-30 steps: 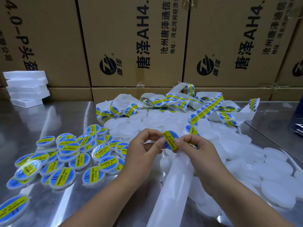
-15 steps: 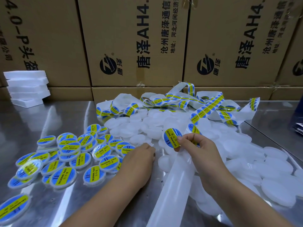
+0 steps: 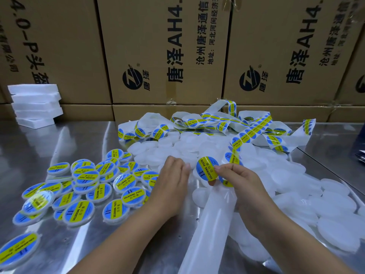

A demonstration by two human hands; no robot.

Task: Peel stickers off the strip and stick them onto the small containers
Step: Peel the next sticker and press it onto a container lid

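My right hand (image 3: 239,180) pinches a round blue sticker (image 3: 206,170) with a yellow "SOLDERING PASTE" band by its right edge, lifted off the strip. The same hand also holds the strip, whose bare white backing (image 3: 207,224) runs down toward me. My left hand (image 3: 173,182) lies palm down at the near edge of the pile of plain white containers (image 3: 197,147), its fingers bent over them and the fingertips hidden. Labelled containers (image 3: 85,180) lie heaped to the left of that hand.
The tangled sticker strip (image 3: 246,131) lies behind the white pile. More plain containers (image 3: 335,204) spread to the right. Cardboard boxes (image 3: 164,56) wall off the back. A stack of white foam blocks (image 3: 35,103) stands at the back left on the steel table (image 3: 59,139).
My left hand let go of the sticker, dipped toward the labelled heap, then moved forward onto the plain containers. My right hand kept the sticker and shifted slightly right.
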